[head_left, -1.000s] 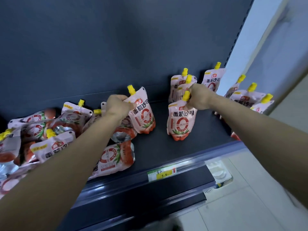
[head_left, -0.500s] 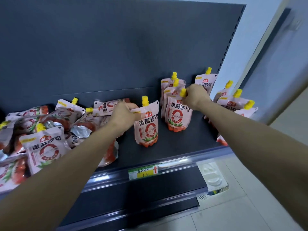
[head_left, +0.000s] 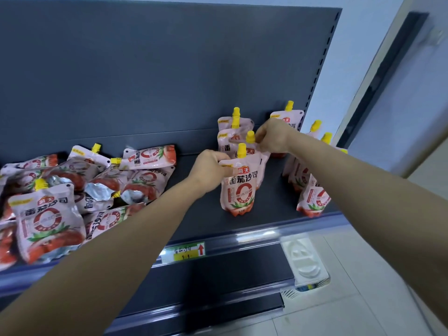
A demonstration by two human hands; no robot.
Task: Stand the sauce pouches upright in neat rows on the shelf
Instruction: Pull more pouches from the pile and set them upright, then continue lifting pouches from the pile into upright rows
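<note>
While left hand [head_left: 209,166] pinches front pouch [head_left: 238,190] mid-frame | right hand [head_left: 272,137] grips pouch behind [head_left: 250,137] | both upright on shelf [head_left: 198,214]

Glossy plastic film on the standing sauce pouch [head_left: 238,190] and the heap of pouches [head_left: 48,221] at left, some showing crinkled silver foil bases [head_left: 97,191]; smooth yellow plastic caps [head_left: 241,150]. Matt dark metal shelf [head_left: 206,214] and back panel [head_left: 169,69]; shiny clear plastic price rail [head_left: 257,240] with a paper label [head_left: 184,252]; smooth pale floor tiles [head_left: 363,299]

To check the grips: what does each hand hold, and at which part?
The left hand grips the front pouch by its top left corner. The right hand pinches the second pouch, just behind, at its top edge.
</note>
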